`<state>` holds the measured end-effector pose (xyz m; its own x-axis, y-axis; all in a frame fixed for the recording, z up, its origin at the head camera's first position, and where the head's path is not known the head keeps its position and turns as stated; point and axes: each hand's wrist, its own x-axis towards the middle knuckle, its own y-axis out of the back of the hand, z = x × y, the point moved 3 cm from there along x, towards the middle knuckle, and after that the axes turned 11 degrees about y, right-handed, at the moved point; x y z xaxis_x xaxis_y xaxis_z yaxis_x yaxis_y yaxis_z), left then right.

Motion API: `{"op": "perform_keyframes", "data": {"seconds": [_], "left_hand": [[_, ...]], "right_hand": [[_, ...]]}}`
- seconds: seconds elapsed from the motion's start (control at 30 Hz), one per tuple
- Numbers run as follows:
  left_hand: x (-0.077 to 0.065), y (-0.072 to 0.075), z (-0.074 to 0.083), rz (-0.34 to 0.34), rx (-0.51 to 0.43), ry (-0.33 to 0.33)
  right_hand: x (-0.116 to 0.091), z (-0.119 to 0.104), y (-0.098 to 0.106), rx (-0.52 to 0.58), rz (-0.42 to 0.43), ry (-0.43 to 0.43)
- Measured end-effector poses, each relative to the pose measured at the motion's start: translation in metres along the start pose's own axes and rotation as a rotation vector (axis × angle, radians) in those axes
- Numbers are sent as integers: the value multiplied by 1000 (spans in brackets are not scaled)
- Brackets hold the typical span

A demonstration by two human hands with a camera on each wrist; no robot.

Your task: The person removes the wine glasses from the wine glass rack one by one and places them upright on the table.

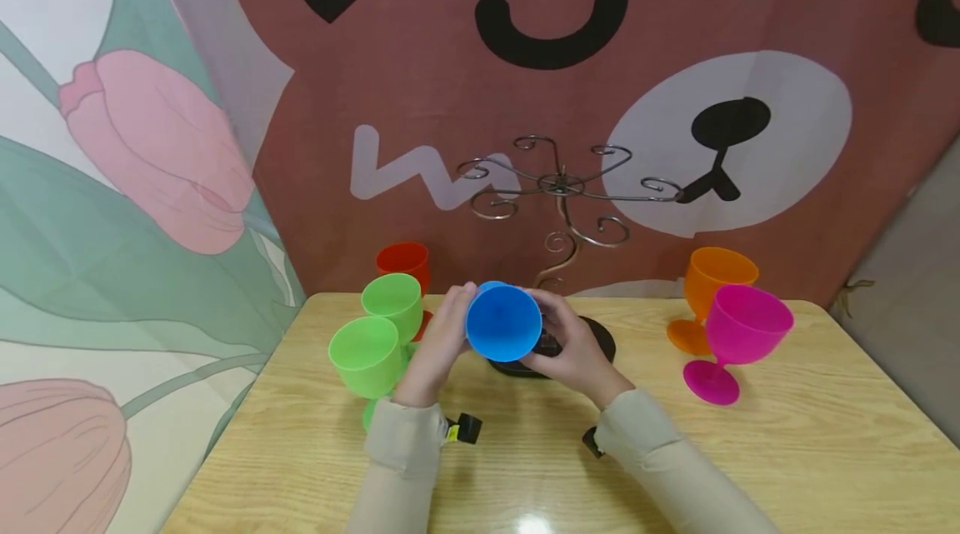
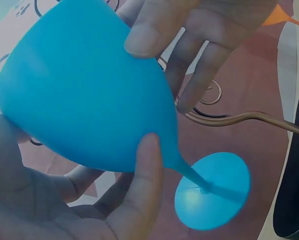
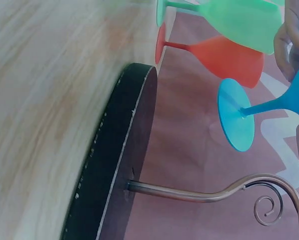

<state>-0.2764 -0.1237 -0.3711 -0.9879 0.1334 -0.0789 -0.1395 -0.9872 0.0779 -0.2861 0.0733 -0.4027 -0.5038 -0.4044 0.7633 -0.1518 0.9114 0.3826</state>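
Note:
A blue plastic goblet (image 1: pixel 504 324) is held up above the table, its open mouth turned toward the head camera. My left hand (image 1: pixel 444 338) grips one side of the bowl and my right hand (image 1: pixel 573 351) holds the other. In the left wrist view, fingers of both hands curve around the goblet's bowl (image 2: pixel 94 95), leaving stem and foot free below. Directly behind the goblet stands a metal stand (image 1: pixel 561 186) with several scroll-ended arms. Its round black base (image 1: pixel 602 341) is partly hidden by my right hand. The right wrist view shows the goblet's foot (image 3: pixel 234 116) beside the stand's pole (image 3: pixel 189 196).
Left of my hands stand two green goblets, a nearer one (image 1: pixel 367 359) and a farther one (image 1: pixel 393 305), with a red goblet (image 1: pixel 405 262) behind. To the right are an orange goblet (image 1: pixel 717 277) and a magenta goblet (image 1: pixel 746 326). A printed cloth (image 1: pixel 450 92) hangs behind the wooden table (image 1: pixel 825 451).

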Motion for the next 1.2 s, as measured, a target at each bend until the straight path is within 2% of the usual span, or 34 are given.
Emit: {"op": "perform_keyframes", "data": {"seconds": [0.1, 0.23, 0.33, 0.47, 0.67, 0.83, 1.0, 1.2], "left_hand": [[0, -1, 1, 4, 4, -37], [0, -1, 4, -21, -16, -110], [0, 0, 5, -76, -33, -155], [-2, 2, 7, -169, -38, -181], [-1, 0, 5, -293, -33, -158], [1, -5, -1, -341, -47, -160], [3, -12, -6, -370, -25, -148], [7, -30, -12, -363, 29, -120]], "right_hand": [[-3, 2, -1, 18, 38, -14], [-6, 4, -2, 111, 100, -61], [-7, 3, -2, 188, 144, -93], [-8, 2, 0, 270, 190, -103], [-12, 1, 4, 373, 217, -85], [-19, 2, 8, 328, 212, -138], [-27, 0, 15, 259, 186, -233], [-36, -7, 29, 201, 155, -340]]}}
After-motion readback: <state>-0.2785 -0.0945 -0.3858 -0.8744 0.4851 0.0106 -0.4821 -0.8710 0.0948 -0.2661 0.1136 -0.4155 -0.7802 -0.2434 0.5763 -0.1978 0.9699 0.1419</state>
